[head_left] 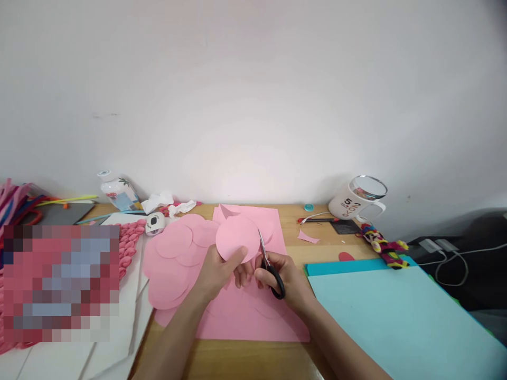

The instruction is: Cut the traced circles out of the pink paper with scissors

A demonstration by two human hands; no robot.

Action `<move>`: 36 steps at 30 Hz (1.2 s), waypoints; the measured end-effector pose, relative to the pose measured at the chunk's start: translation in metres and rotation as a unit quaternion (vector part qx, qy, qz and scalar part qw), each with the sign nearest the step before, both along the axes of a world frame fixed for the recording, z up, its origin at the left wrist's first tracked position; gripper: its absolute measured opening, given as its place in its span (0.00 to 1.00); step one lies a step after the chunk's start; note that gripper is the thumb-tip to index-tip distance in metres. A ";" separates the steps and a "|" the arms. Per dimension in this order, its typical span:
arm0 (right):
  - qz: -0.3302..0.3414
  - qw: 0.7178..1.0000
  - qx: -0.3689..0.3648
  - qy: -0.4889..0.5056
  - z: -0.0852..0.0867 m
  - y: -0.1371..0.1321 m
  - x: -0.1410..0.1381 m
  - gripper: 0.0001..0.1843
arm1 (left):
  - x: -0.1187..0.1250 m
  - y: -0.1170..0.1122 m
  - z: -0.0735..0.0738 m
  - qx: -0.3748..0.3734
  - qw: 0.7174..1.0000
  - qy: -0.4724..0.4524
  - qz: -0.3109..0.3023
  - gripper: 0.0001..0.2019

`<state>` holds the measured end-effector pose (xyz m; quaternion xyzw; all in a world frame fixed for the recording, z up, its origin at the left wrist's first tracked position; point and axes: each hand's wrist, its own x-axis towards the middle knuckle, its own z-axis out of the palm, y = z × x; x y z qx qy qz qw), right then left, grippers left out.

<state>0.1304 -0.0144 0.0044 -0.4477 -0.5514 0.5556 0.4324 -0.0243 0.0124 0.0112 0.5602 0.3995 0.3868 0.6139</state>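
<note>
My left hand (217,272) pinches a pink paper circle (236,237) and holds it upright above the desk. My right hand (282,279) grips black-handled scissors (270,266), whose blades point up along the circle's right edge. Under both hands lies a large pink paper sheet (253,311) on the wooden desk (245,359). Several cut pink circles (176,253) are stacked just left of my left hand.
Light blue and teal paper sheets (396,311) lie at the right. A white mug (356,200), a pen and a colourful trinket (382,244) sit at the back right. A plastic bottle (116,192), a paper punch (154,222), crumpled tissue and pipe cleaners (24,200) are at the back left. A wall stands close behind.
</note>
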 end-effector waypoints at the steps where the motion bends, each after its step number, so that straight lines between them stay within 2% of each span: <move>1: 0.001 1.000 -0.002 0.000 0.000 0.000 -0.001 0.16 | 0.000 0.000 0.000 0.001 1.000 0.000 -0.001 0.19; 5: -0.004 1.000 -0.015 0.006 0.000 0.002 -0.002 0.18 | 0.001 0.000 0.002 0.006 0.999 0.044 0.026 0.17; 9: -0.017 1.000 -0.010 0.006 -0.003 0.003 0.000 0.21 | 0.000 -0.001 0.002 -0.023 0.995 0.088 0.032 0.14; 15: -0.014 1.000 -0.011 0.003 -0.007 0.004 0.001 0.24 | -0.001 0.000 0.000 -0.033 0.994 0.099 0.019 0.14; 19: -0.016 1.000 -0.012 0.000 -0.006 0.004 0.000 0.25 | -0.001 0.000 -0.003 -0.023 0.995 0.096 0.033 0.14; 36: -0.007 1.000 0.008 0.006 -0.011 0.003 0.002 0.15 | -0.002 0.000 0.000 -0.025 0.992 0.115 0.046 0.13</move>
